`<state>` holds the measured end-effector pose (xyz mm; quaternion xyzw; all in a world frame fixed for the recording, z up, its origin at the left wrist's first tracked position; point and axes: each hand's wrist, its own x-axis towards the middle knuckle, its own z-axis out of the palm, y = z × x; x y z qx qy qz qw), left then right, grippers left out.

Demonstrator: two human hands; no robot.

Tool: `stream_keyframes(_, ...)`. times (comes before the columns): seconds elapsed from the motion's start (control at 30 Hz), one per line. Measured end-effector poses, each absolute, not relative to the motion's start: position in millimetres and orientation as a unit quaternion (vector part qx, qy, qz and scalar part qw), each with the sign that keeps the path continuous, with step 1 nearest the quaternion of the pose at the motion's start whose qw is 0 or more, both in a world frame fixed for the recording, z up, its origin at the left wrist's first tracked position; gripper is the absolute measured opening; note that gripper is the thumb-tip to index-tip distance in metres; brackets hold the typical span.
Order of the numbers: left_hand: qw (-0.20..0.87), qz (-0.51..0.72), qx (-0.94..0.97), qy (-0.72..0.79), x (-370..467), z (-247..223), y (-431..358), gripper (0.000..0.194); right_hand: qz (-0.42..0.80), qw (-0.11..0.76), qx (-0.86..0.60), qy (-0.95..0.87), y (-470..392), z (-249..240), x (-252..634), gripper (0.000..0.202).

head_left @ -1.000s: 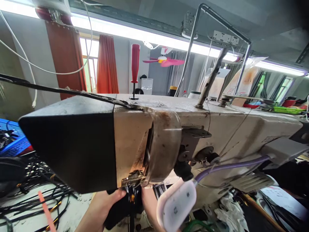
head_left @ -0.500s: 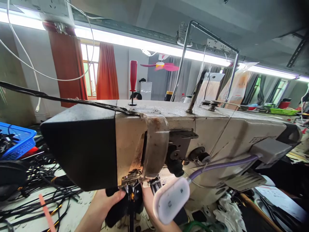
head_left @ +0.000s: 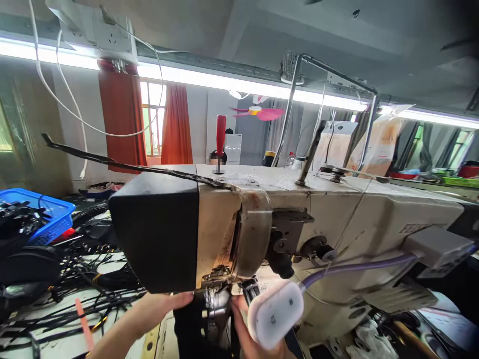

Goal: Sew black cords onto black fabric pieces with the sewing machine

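Head view: nearest, the left hand reaches in with its thumb at the top edge of a dark piece, which hangs below the sewing machine, beside its shiny metal parts. Its other fingers are hidden, so I cannot tell whether it pinches the piece. The right hand comes up on the other side, partly behind the white lamp (its grip cannot be told either). Both sets of fingertips are near the metalwork; if the machine ran now, a fingertip could be caught, and an uneven pull could skew the piece. The lamp's position might cause a knuckle to bump it. Farther up, a red-handled screwdriver stands upright on the machine's top; strong vibration could topple it. Beyond are orange curtains and a pink fan
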<state>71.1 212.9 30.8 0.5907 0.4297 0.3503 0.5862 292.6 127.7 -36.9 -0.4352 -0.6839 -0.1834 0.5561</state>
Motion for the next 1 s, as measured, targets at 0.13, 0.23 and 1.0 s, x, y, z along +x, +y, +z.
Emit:
stream_keyframes(0.13, 0.604, 0.275, 0.656, 0.359, 72, 31, 191, 0.034, -0.217, 0.502, -0.383, -0.744, 114, -32, 288, 0.021)
stream_keyframes(0.23, 0.569, 0.284, 0.672, 0.379, 80, 37, 182, 0.026, -0.272, 0.435, -0.311, -0.8, 116, -26, 286, 0.023)
stream_keyframes(1.0, 0.487, 0.343, 0.636, 0.491, 100, 35, 178, 0.022, -0.378, 0.529, -0.338, -0.68, 140, -51, 275, 0.027)
